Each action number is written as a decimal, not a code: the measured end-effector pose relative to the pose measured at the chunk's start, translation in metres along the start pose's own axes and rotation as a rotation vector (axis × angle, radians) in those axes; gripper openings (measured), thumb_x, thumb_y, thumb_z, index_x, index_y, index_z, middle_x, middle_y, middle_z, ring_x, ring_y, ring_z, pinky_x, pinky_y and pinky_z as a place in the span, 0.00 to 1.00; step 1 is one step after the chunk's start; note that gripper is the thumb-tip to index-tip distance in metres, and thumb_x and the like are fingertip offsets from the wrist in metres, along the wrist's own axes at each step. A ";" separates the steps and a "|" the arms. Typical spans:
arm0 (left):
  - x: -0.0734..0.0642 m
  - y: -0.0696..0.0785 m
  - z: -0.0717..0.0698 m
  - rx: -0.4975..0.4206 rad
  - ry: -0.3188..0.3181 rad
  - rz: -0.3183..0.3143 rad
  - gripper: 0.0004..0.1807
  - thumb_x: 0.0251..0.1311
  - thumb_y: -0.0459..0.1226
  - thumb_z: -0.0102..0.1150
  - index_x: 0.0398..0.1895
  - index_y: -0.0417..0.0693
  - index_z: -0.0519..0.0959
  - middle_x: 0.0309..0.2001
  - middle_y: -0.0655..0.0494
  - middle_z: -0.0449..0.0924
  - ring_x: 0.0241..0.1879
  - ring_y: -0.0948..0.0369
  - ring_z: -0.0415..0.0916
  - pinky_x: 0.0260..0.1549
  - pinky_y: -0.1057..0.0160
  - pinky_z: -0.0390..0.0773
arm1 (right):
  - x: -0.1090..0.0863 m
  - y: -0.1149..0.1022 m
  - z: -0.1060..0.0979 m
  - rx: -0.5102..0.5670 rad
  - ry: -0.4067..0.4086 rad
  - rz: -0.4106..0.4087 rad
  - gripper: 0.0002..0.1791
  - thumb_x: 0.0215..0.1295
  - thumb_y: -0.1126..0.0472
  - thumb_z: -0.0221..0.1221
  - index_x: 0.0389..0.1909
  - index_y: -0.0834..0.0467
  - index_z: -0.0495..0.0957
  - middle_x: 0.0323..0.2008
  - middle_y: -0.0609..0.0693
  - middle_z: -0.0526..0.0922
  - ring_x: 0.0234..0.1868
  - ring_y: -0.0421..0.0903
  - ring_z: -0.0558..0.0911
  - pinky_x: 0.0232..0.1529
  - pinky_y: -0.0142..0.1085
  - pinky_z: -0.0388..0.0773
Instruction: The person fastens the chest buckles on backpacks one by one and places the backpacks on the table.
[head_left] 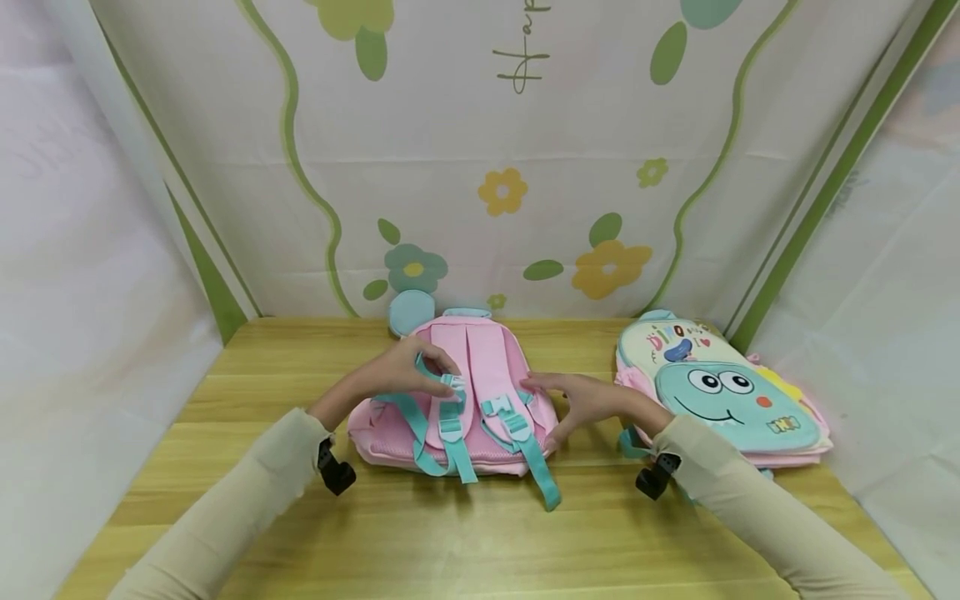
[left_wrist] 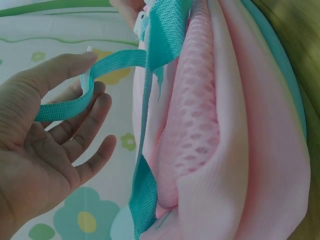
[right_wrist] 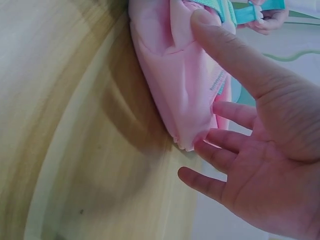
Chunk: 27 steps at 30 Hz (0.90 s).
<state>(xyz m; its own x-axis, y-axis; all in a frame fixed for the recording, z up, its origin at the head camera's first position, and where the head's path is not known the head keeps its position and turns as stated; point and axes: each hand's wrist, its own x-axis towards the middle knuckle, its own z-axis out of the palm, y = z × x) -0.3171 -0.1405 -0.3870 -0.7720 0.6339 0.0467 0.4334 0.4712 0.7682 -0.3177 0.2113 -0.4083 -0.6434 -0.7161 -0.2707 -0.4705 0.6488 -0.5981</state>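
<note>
A pink backpack (head_left: 369,435) lies on the table with its two shoulder straps and teal webbing facing up. My left hand (head_left: 408,367) pinches a white buckle (left_wrist: 86,75) between thumb and fingers, and the teal strap (left_wrist: 122,59) loops out from it, lifted off the bag. At the bag's right side is my right hand (head_left: 588,402), fingers spread and holding nothing. Its fingertips (right_wrist: 202,145) are at the pink fabric; whether they press on it I cannot tell. Another white buckle (head_left: 497,406) sits on the right shoulder strap.
A second backpack (head_left: 738,404) with a cartoon dinosaur face lies at the right of the wooden table (head_left: 480,542). Flower-patterned fabric (head_left: 450,183) hangs behind the table, with pale fabric on both sides.
</note>
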 end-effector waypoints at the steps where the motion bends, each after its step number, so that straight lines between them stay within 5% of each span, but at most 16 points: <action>1: 0.000 0.000 0.000 0.000 0.001 0.003 0.12 0.55 0.40 0.77 0.42 0.51 0.88 0.41 0.59 0.88 0.43 0.60 0.81 0.47 0.63 0.82 | 0.000 -0.001 -0.001 -0.003 -0.004 0.000 0.57 0.52 0.46 0.77 0.80 0.55 0.57 0.80 0.58 0.56 0.80 0.63 0.55 0.75 0.63 0.56; 27: -0.003 -0.001 0.003 -0.004 0.033 0.051 0.13 0.55 0.40 0.76 0.42 0.45 0.88 0.41 0.52 0.88 0.41 0.60 0.80 0.47 0.58 0.82 | 0.020 -0.036 -0.009 0.021 0.144 -0.141 0.33 0.65 0.50 0.68 0.68 0.59 0.75 0.67 0.55 0.78 0.69 0.57 0.75 0.67 0.57 0.72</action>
<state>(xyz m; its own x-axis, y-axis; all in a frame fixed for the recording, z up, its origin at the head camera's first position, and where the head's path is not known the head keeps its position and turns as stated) -0.3132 -0.1410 -0.3900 -0.7635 0.6369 0.1069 0.4709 0.4358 0.7670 -0.3185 0.1760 -0.3852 -0.6524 -0.7544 -0.0728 -0.5508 0.5379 -0.6381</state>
